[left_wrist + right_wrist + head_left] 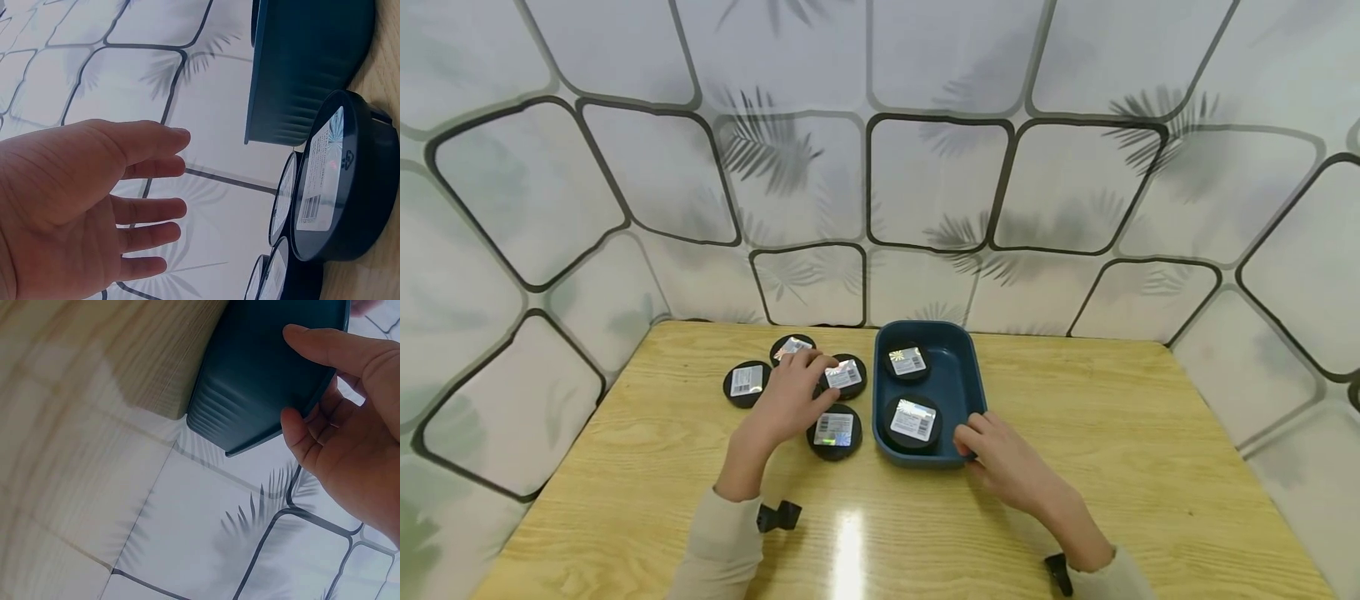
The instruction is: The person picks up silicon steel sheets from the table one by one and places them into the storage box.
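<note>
My left hand hovers over a cluster of flat, round black containers with white barcode labels. Its fingers are relaxed with nothing between them, as the left wrist view shows. Nearest its thumb lie one container and another, seen large as the thick container. With thumb and curled fingers, my right hand grips the near right corner of a dark blue rectangular bin. Inside that bin, along its left side, rest two labelled containers, a far one and a near one.
Further left on the wooden table lie a container and one behind it, partly covered by my left hand. A patterned curtain rises along the table's back edge and sides.
</note>
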`<move>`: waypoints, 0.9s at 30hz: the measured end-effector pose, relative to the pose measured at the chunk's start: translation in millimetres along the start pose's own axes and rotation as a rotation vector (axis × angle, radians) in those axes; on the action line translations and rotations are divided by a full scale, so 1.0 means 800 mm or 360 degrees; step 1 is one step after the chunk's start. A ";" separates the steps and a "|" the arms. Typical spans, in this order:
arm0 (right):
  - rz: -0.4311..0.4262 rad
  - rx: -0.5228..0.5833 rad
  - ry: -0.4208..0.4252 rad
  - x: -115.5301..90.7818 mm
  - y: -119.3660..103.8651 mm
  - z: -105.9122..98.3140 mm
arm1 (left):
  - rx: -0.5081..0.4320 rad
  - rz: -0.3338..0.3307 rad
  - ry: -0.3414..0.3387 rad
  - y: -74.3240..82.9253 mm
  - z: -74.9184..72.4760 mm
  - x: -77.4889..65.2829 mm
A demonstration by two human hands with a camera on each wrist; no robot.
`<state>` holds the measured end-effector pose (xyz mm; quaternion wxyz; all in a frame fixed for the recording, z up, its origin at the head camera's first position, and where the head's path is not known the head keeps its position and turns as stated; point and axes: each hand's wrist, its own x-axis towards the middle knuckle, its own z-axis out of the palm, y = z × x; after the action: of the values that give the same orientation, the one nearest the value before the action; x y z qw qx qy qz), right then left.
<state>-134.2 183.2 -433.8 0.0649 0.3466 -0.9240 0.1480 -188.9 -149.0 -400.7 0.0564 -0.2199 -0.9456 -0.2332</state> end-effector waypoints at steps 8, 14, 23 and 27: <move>0.0010 0.0008 -0.0001 0.001 -0.001 0.001 | 0.0022 -0.0014 -0.0042 0.004 -0.002 -0.002; 0.0000 0.0007 0.0024 0.001 0.000 0.003 | 0.0029 -0.0027 -0.0066 0.004 -0.002 -0.001; 0.0000 -0.0002 0.0004 0.001 0.000 0.000 | 0.0024 -0.0037 -0.0112 0.001 0.000 0.000; 0.0002 -0.0013 -0.0007 0.001 -0.001 -0.001 | 0.0016 -0.0061 -0.0146 0.002 0.001 0.001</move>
<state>-134.4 182.2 -432.5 0.0643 0.3460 -0.9249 0.1436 -188.8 -147.3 -400.6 0.0098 -0.2120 -0.9523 -0.2191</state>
